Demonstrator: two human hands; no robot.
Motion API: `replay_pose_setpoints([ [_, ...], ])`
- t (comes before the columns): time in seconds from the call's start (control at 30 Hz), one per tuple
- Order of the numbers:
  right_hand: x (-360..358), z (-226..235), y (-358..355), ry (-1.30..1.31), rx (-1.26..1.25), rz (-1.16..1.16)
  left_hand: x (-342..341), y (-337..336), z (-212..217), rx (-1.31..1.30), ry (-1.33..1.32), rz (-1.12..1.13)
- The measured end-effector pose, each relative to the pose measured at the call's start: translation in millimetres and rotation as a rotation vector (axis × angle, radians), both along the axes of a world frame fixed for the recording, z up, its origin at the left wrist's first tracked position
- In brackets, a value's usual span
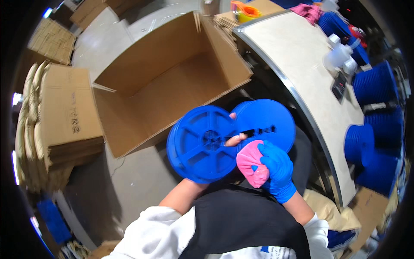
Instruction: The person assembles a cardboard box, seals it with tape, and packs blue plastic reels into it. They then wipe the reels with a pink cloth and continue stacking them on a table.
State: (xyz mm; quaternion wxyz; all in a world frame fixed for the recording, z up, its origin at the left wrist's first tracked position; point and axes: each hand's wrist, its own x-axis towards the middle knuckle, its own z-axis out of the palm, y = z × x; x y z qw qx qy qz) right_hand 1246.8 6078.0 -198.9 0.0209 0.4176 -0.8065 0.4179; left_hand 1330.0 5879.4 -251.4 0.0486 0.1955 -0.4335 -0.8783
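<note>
Two round blue plastic reels are held side by side in front of my lap. The left reel [196, 149] shows spokes and a hub, and the right reel [276, 121] shows a flat face with dark slots. My bare left hand [236, 140] grips them; its wrist passes behind the left reel and only some fingers show between the two. In a blue glove, my right hand [278, 170] is closed round a bunched pink cloth [252, 164], which lies against the lower edge of the right reel.
Beyond the reels stands a large open cardboard box [168, 90]. At the left is a stack of flattened cartons [69, 108]. A pale table [297, 52] curves along the right, bearing a white bottle [338, 56], a dark phone-like device [339, 87] and several blue reels [360, 144].
</note>
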Motion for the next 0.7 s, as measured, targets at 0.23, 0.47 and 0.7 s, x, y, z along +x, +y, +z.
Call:
replay_pose_setpoints([
  [0.23,-64.0,-48.2,9.4,-0.367,-0.208,-0.575,-10.8,3.7,10.2,-0.031,-0.039,0.001],
  [0.47,-35.2,-33.7,7.2,-0.011,0.114,-0.207,-8.0,-1.3,2.5,-0.073,-0.011,-0.029],
  [0.7,-81.8,-23.3,-46.0,-0.064,-0.129,-0.192,-6.8,-0.6,2.0,-0.124,-0.007,-0.065],
])
